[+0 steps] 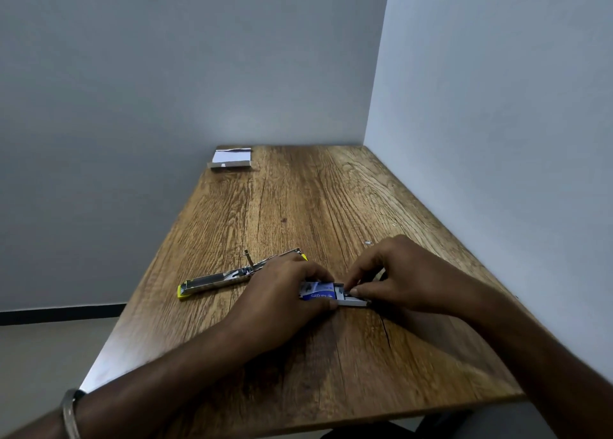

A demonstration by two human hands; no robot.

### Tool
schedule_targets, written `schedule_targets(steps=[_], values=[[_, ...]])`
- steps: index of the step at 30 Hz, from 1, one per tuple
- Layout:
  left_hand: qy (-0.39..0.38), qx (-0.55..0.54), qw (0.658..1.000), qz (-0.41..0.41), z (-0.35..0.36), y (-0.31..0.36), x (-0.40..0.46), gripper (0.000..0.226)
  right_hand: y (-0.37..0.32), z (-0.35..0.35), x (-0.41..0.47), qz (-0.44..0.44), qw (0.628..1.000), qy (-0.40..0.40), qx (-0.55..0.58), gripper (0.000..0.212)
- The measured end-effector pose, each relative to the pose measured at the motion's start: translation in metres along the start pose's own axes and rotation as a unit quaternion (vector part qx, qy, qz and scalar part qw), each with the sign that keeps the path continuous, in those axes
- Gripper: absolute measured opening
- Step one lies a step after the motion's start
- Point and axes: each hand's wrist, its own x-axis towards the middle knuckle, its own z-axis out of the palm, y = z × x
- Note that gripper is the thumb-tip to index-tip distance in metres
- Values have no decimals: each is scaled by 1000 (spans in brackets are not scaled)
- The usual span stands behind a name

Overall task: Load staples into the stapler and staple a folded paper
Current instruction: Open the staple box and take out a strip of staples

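Head view, one frame, looking down over a wooden surface [298,206] set into a corner of two pale walls.

Item 1: staple box [320,291], small, blue and white sleeve with a white inner tray [353,302] slid partly out to the right. Lies near the middle of the near half of the surface, closer to the right edge. Held by both hands.

Item 2: left hand [282,292], palm down, fingers [326,304] closed around the blue sleeve, thumb side on the near edge. Metal bangle [70,412] on the wrist at the lower left of the frame.

Item 3: right hand [398,273], fingers [355,292] pinched together at the open tray; whether they grip a strip of staples or only the tray cannot be told.

Item 4: stapler [232,276], metal with yellow ends, opened out flat and long, lying diagonally just left of the left hand, toward the left edge. Its far end passes behind the left hand. Untouched, as far as can be seen.

Item 5: folded paper [231,158], white, lying at the far left corner against the wall, well apart from the hands.

Item 6: small pale speck [367,241] on the surface just beyond the right hand; too small to identify.
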Motion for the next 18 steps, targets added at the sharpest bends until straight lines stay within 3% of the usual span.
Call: schedule_targets(steps=[4, 7, 11, 14, 18], values=[[-1, 2, 1000, 1, 0, -2, -1, 36, -7, -3, 8, -30, 997, -34, -61, 7], [-1, -4, 1000, 1, 1, -2, -1, 37, -4, -3, 7, -34, 999, -13, -25, 5], [-6, -2, 1000, -7, 0, -3, -1, 40, 7, -2, 0, -1, 990, 45, 133, 5], [-11, -10, 1000, -9, -1, -2, 0, 41, 13, 0, -7, 10, 957, 68, 282, 9], [-12, -27, 999, -14, -6, 2, -2, 47, 17, 3, -9, 51, 910, 93, 401, 28]])
